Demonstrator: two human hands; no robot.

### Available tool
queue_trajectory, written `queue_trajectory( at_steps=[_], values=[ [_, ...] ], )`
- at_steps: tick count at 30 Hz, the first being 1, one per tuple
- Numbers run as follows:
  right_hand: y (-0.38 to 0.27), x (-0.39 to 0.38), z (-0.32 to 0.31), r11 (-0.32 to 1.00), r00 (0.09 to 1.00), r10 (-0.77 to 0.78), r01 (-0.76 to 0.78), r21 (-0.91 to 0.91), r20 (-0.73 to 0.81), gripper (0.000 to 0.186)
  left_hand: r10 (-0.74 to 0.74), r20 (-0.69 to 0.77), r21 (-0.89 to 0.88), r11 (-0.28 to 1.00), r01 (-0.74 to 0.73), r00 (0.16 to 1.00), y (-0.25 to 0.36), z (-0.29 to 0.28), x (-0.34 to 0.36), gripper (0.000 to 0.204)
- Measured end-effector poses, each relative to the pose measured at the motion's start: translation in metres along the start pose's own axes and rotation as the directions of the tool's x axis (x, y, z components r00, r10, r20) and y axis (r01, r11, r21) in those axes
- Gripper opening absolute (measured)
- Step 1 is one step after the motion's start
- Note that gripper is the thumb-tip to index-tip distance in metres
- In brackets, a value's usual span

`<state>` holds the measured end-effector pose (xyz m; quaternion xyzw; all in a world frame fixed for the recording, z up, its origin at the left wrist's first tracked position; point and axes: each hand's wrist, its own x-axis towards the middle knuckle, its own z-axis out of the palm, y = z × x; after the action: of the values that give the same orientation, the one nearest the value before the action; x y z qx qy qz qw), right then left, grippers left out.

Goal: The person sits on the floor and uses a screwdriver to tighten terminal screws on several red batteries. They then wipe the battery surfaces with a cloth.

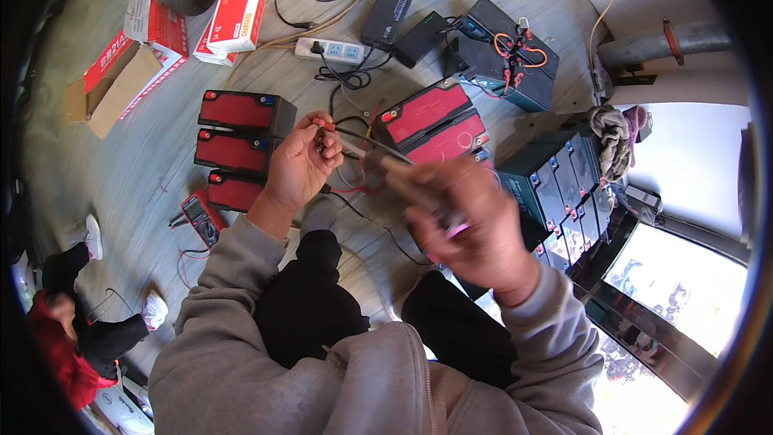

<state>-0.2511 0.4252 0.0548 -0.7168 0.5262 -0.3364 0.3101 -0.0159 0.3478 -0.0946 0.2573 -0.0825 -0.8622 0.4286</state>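
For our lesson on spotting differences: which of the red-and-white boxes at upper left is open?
The leftmost box: its brown flaps spread outward toward the lower left. The upright-printed box to its right shows no spread flaps.

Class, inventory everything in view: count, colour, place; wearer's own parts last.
Red-topped batteries: five or more, red-black, both sides of centre
Dark batteries: many, blackish, right
Adapters: two, black, top centre
Power strip: one, white, top centre
Cables: several, mostly black, top centre
Boxes: several, red-white, mostly upper left
Multimeter: one, red-black, left
Rag: one, greyish, right
Pipe: one, grey, upper right
Other person: one, red top, lower left
Tool: one, blurred, colour unclear, centre
Left hand: one, bare, centre, pinching something mostly hidden
Right hand: one, bare, blurred, holding the tool
Sweatshirt: one, grey, bottom
Trousers: one pair, black, bottom
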Motion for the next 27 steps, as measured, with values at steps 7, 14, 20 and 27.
queue_trajectory(
  at_steps=[7, 14, 20, 27],
  values=[
    [0.009, -0.043, 0.07, 0.942, 0.94, -0.256, 0.295, -0.161, 0.226, 0.052, -0.082, -0.203, -0.201, 0.979, 0.04, 0.976, 0.001, -0.074, -0.008, 0.008],
    [0.008, -0.047, 0.065, 0.997, 0.984, -0.064, 0.072, -0.037, 0.167, 0.047, -0.185, -0.123, -0.161, 0.973, 0.164, 0.975, -0.005, -0.1, -0.016, 0.01],
    [0.01, -0.073, 0.06, 0.999, 0.951, 0.026, -0.011, -0.048, 0.309, 0.05, -0.248, -0.542, -0.069, 0.965, 0.252, 0.803, -0.033, -0.124, -0.006, 0.015],
    [0.03, -0.128, 0.056, 0.938, 0.834, 0.327, -0.343, -0.046, 0.445, 0.033, 0.051, -0.525, 0.469, 0.85, 0.239, 0.849, -0.05, -0.135, 0.013, 0.012]
  ],
)
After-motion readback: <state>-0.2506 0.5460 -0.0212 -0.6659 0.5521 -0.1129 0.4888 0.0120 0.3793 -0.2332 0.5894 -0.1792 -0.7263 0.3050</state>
